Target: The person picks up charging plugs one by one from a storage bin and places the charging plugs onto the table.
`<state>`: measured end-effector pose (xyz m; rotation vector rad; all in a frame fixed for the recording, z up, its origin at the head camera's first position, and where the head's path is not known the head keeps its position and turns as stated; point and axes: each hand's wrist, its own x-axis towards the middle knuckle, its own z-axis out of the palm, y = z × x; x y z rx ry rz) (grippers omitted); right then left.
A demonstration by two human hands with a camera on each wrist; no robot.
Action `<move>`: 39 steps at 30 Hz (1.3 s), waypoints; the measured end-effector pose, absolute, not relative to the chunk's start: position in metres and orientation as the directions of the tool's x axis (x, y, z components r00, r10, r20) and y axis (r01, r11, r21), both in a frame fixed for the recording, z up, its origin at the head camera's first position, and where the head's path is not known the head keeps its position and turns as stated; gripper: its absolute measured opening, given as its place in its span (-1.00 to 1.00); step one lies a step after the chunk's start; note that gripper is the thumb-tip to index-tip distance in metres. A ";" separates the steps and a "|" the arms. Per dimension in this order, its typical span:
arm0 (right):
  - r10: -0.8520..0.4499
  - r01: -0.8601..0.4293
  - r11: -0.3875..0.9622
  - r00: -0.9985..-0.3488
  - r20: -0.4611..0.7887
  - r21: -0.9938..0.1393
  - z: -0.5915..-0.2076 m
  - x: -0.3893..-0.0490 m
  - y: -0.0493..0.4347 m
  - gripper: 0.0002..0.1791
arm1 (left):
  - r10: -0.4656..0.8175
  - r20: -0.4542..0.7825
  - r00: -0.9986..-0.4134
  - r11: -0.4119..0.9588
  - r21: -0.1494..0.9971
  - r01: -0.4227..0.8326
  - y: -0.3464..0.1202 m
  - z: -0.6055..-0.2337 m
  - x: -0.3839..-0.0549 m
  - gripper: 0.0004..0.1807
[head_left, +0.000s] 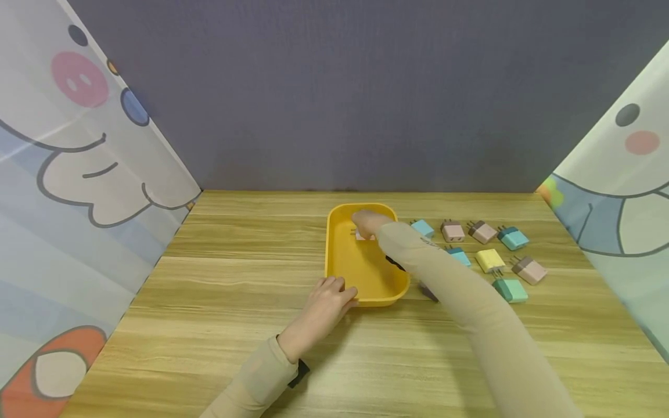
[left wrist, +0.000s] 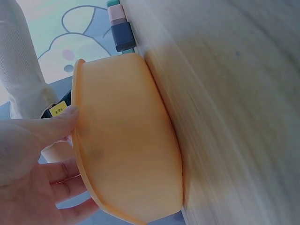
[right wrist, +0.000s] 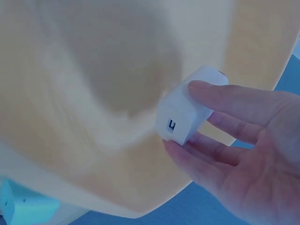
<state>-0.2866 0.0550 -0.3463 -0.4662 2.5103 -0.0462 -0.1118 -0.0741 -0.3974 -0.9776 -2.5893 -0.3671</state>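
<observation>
A yellow plastic tray [head_left: 366, 273] with rounded corners sits on the wooden table. My left hand [head_left: 326, 302] grips the rim at its near left corner; in the left wrist view the thumb lies along the rim, with the other fingers partly behind it. Inside the tray, toward its far end, my right hand [head_left: 370, 223] pinches a white USB charger [right wrist: 185, 110] between thumb and fingers. The charger's port shows in the right wrist view, and its prongs point left in the head view. My right forearm covers part of the tray's right side.
Right of the tray lie several chargers: a yellow one [head_left: 490, 261], a green one [head_left: 510, 290], a pink one [head_left: 452, 231] and some blue ones, such as a blue charger [head_left: 422, 228]. A dark charger [head_left: 428, 292] is partly under my right sleeve. A grey wall [head_left: 366, 104] rises behind the table.
</observation>
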 end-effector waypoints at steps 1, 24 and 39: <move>-0.340 -0.325 0.937 -0.771 -0.538 -0.126 -0.346 -0.286 0.055 -0.60 | 0.586 0.405 -0.701 0.728 0.116 0.675 -0.074 -0.397 -0.112 -0.91; -0.427 -0.419 0.899 -0.775 -0.465 -0.127 -0.332 -0.269 0.072 -0.68 | 0.588 0.424 -0.689 0.724 0.103 0.682 -0.075 -0.400 -0.114 -0.91; -0.486 -0.435 0.874 -0.793 -0.367 -0.216 -0.329 -0.258 0.093 -0.57 | 0.586 0.441 -0.680 0.720 0.102 0.687 -0.075 -0.400 -0.114 -0.91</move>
